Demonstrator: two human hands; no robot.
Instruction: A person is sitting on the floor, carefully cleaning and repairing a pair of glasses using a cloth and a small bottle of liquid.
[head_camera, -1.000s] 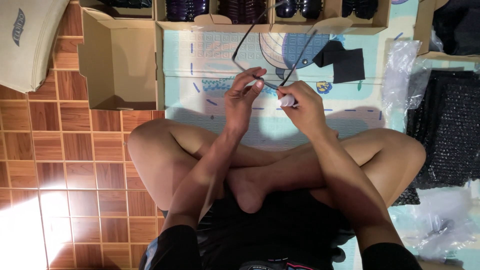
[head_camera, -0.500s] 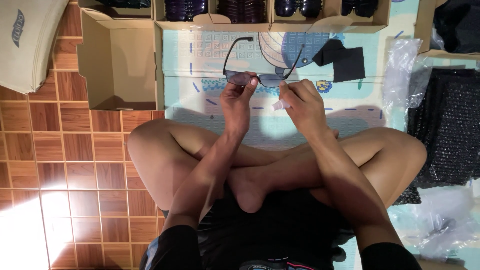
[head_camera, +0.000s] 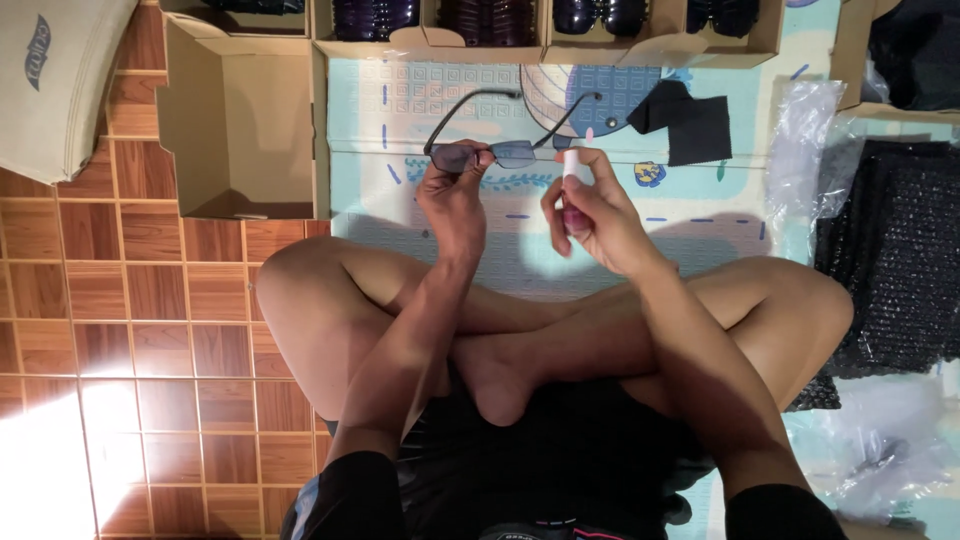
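Over mat, hands raised, apart.

Dark-framed glasses with bluish tinted lenses; pale blue patterned mat; brown cardboard box; reddish-brown tiled floor; black cloth.

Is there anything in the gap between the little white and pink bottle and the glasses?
Nothing visible. The left hand holds the glasses by the bridge; the right hand holds the small bottle just right of the lens, with only the play mat showing between them.
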